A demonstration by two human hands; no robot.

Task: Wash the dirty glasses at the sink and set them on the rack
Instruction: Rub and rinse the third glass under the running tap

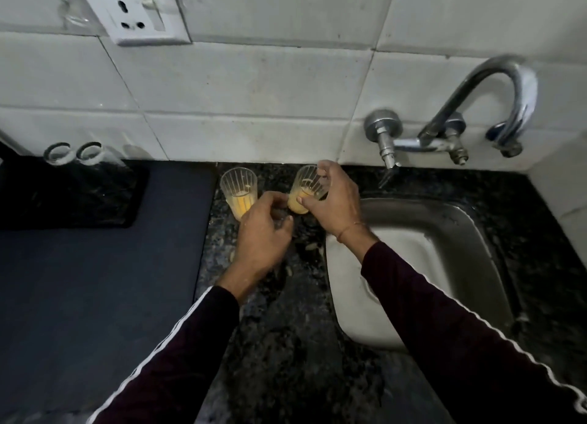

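Item one: a ribbed glass (307, 188) with orange residue in its base, tilted toward the left, at the far edge of the dark speckled counter (286, 344). We see the right hand (333, 207) gripping it, fingers curled over the rim and thumb against its lower side.

Item two: a second ribbed glass (239, 190), upright, also holding orange residue, left of the first and well apart from the right hand. The left hand (263, 236) sits just near of it, fingers curled toward its base; we cannot tell whether it touches or holds anything.

Item three: the steel sink (460, 233), right of both glasses, with a curved tap (495, 105) on the tiled wall (254, 90) above it.

Item four: a dark mat (95, 264) on the left, with two clear glasses (74, 152) inverted at its far corner.

Item five: a wall socket (139, 13), far left.
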